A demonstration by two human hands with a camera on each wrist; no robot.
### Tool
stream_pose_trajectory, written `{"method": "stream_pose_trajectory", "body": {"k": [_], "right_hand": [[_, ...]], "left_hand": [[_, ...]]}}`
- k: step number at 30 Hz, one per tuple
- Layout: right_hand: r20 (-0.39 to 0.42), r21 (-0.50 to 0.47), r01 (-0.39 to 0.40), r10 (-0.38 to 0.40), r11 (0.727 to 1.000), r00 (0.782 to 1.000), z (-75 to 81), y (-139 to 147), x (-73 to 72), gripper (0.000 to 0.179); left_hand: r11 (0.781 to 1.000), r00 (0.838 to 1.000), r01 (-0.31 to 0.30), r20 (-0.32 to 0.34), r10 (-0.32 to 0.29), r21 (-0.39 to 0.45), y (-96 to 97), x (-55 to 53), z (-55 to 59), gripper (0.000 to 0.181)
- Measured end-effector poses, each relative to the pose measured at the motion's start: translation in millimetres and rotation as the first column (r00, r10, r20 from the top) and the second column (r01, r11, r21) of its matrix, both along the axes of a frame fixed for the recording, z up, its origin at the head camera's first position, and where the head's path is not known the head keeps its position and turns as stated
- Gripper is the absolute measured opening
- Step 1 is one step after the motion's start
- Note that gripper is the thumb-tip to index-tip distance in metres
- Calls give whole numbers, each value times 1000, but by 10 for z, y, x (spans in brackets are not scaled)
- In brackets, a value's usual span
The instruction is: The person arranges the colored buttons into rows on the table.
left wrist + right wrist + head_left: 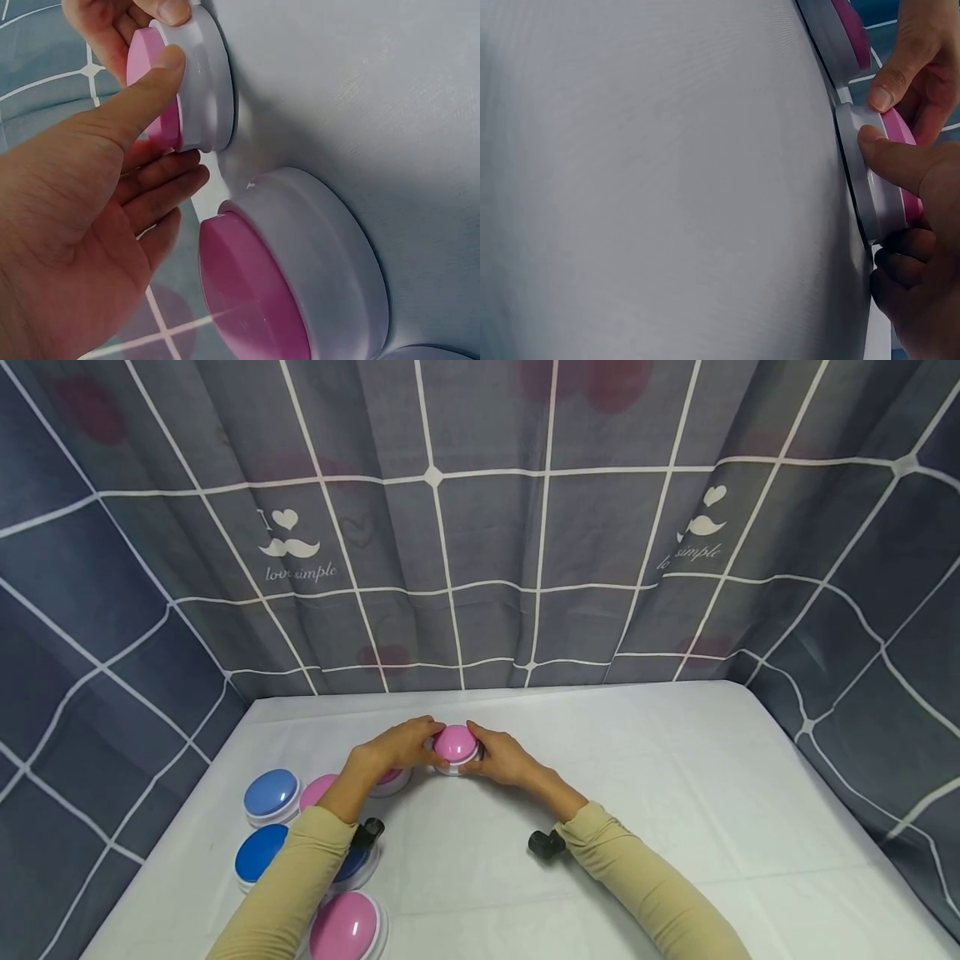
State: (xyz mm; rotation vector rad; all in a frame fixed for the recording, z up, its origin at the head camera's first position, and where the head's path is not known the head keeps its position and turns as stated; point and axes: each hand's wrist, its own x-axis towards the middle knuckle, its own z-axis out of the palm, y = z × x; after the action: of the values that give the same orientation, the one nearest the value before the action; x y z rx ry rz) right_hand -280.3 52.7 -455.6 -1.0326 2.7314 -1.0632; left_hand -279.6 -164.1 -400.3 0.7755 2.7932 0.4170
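A round white piece with a pink domed top [456,743] stands near the table's back edge, between both hands. My left hand [397,745] grips it from the left, thumb on the near side of the white base [204,90]. From the right, my right hand [504,757] holds it, its thumb also pressed to the near side. In both wrist views the base appears to sit on the cloth. Close to the left hand is a larger pink-topped piece [255,289], partly hidden by that hand in the head view.
Left on the white table [675,860] stand a light blue-topped piece [271,792], dark blue ones [260,853] and a pink one [347,925] in front; the left sleeve [288,889] covers some. A grey checked curtain [495,543] hangs behind and along both sides.
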Motion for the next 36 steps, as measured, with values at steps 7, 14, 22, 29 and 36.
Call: {"method": "stream_pose_trajectory", "body": {"k": [7,14,22,29,36], "right_hand": [[2,8,12,-12,1000,1000,4,-5,-2,87],[-18,-51,37,-38,998,999,121,-74,44,89],[-1,-144,8,-8,989,1000,233,-301,186,88],[26,-132,-29,32,991,999,222,-550,321,86],[-26,-144,-39,36,989,999,198,-735,432,82]], "left_hand": [[1000,1000,-1,5,0,10,-24,28,31,66],[999,999,-41,-1,41,11,-140,86,171,75],[995,995,-100,6,100,8,-382,153,379,82],[991,989,-134,68,134,-4,-640,237,411,80],[980,973,-193,123,198,-50,-819,335,354,82]]}}
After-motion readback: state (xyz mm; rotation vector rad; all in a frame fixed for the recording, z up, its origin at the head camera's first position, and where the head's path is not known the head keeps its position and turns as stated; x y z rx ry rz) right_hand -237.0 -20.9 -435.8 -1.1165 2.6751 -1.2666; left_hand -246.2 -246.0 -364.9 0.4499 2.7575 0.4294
